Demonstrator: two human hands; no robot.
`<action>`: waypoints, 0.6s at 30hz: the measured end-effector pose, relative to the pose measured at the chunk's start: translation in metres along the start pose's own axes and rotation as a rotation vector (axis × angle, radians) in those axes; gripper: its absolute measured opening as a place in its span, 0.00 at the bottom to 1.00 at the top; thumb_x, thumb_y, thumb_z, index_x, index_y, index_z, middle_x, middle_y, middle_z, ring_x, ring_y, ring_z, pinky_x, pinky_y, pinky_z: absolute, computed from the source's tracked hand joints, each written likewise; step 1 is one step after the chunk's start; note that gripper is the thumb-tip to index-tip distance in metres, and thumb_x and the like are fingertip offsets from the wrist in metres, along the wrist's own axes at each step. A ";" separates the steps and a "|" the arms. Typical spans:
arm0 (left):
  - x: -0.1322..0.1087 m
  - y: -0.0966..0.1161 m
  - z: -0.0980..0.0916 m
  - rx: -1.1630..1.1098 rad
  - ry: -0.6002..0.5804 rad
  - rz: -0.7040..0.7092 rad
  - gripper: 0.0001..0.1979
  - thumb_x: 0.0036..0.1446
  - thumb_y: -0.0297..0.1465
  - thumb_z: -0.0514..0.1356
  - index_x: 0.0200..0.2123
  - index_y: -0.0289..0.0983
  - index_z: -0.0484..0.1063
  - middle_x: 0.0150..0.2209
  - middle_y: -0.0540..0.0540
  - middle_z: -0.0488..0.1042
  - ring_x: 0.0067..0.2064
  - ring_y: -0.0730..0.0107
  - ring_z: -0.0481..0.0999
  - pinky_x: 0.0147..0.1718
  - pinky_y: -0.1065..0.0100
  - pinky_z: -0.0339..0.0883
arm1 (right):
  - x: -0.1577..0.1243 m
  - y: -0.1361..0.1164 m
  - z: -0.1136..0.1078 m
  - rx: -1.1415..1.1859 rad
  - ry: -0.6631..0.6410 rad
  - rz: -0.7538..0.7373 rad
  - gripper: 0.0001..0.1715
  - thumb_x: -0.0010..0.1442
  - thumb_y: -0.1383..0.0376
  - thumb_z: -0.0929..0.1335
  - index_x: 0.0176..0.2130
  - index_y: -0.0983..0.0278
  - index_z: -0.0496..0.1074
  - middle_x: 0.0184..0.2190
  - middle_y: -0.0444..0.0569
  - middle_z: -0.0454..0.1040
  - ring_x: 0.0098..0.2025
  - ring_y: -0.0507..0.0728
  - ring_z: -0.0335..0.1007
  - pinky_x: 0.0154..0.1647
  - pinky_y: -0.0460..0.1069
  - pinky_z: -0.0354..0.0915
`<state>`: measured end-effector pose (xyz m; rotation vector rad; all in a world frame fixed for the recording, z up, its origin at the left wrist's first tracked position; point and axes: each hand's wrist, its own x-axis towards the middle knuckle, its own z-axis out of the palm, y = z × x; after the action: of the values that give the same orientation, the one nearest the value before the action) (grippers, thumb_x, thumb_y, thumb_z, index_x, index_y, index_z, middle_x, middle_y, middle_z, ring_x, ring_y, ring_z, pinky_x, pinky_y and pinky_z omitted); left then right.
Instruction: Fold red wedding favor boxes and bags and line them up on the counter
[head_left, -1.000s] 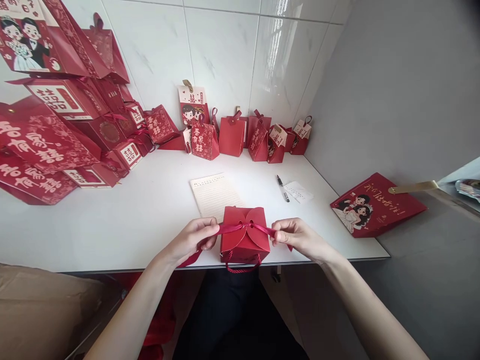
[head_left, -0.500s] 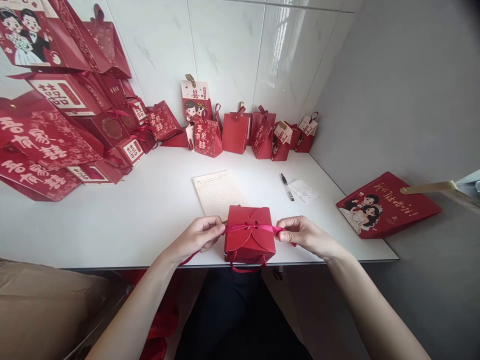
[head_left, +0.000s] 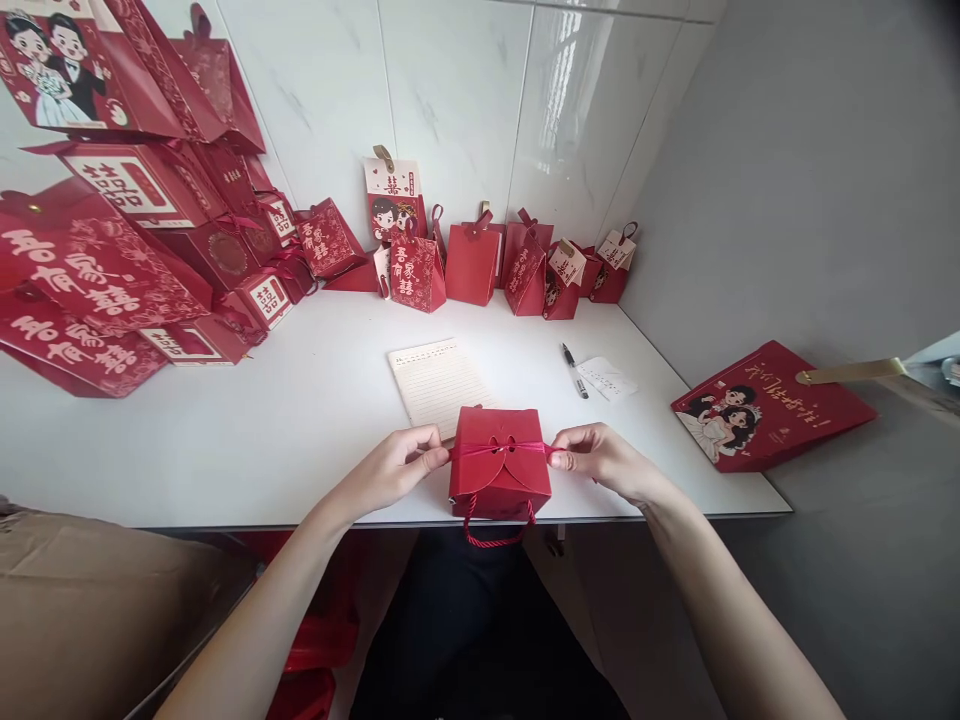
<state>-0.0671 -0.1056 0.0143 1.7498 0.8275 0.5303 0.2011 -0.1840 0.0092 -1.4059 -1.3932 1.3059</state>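
A red gift box [head_left: 499, 490] with overlapping rounded flaps sits at the front edge of the white table. Across its top runs a pink-red ribbon [head_left: 534, 447], passing by two small holes in the flaps. My left hand [head_left: 401, 463], at the box's left side, is closed in a pinch on one end of the ribbon. On the right side, my right hand [head_left: 596, 460] pinches the other end between thumb and fingers. A twisted red cord handle [head_left: 495, 543] hangs from the box's front over the table edge.
Behind the box lie a lined notepad [head_left: 439, 380], a pen [head_left: 575, 370] and a paper slip [head_left: 607, 378]. Red gift boxes [head_left: 416, 275] line the wall, with more stacked [head_left: 135, 190] at left. A red bag [head_left: 772, 410] hangs at right; a cardboard box [head_left: 97, 610] stands lower left.
The ribbon across the box looks narrower and more tightly stretched. My right hand has shifted slightly left and up, closer to the box. The view has moved a little.
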 end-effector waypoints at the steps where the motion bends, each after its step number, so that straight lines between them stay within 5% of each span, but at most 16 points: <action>1: -0.001 0.003 -0.002 0.013 0.016 -0.011 0.19 0.53 0.42 0.58 0.19 0.38 0.58 0.18 0.55 0.55 0.20 0.77 0.54 0.19 0.73 0.47 | -0.001 -0.002 -0.002 -0.013 -0.003 0.000 0.24 0.44 0.48 0.75 0.21 0.65 0.71 0.18 0.40 0.59 0.23 0.49 0.48 0.25 0.46 0.45; 8: 0.000 0.031 -0.016 -0.154 -0.044 0.000 0.13 0.53 0.38 0.58 0.21 0.37 0.65 0.21 0.49 0.66 0.24 0.72 0.65 0.24 0.69 0.58 | -0.016 -0.022 -0.006 0.209 -0.098 -0.045 0.23 0.49 0.49 0.74 0.24 0.65 0.70 0.22 0.45 0.67 0.25 0.50 0.59 0.24 0.44 0.55; 15: 0.001 0.073 -0.011 -0.080 -0.177 -0.042 0.14 0.58 0.35 0.54 0.22 0.36 0.58 0.19 0.55 0.58 0.22 0.79 0.54 0.22 0.72 0.48 | -0.013 -0.052 0.019 0.285 -0.118 -0.217 0.11 0.55 0.58 0.73 0.31 0.64 0.75 0.42 0.51 0.73 0.37 0.55 0.68 0.36 0.49 0.64; 18: -0.001 0.081 -0.009 -0.047 -0.188 -0.038 0.14 0.58 0.35 0.53 0.22 0.36 0.59 0.20 0.55 0.57 0.22 0.79 0.54 0.23 0.72 0.49 | -0.007 -0.053 0.029 0.248 -0.051 -0.277 0.10 0.55 0.58 0.72 0.32 0.63 0.75 0.39 0.50 0.75 0.35 0.54 0.68 0.35 0.49 0.64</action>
<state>-0.0520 -0.1147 0.0940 1.7080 0.7089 0.3515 0.1622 -0.1880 0.0558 -0.9840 -1.3516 1.2869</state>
